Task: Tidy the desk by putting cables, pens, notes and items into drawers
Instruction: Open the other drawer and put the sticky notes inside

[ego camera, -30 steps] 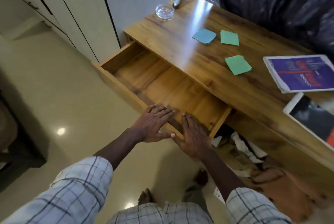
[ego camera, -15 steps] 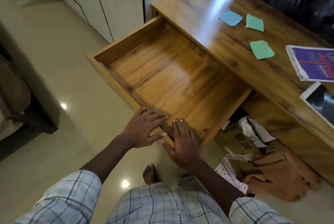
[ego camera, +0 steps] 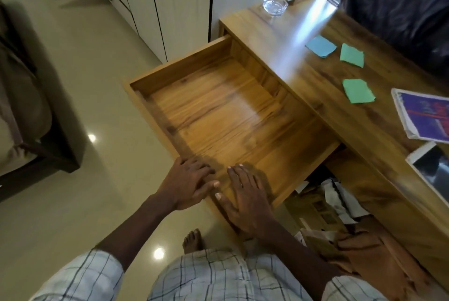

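left hand [ego camera: 187,185] and right hand [ego camera: 246,200] lie flat over the front rim of the wooden drawer [ego camera: 184,70], clasping nothing; draw evenly, stopping before it drops out.

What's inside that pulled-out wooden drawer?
Only bare board shows inside the wooden drawer. The left hand and right hand rest on its front edge, hiding the strip beneath them.
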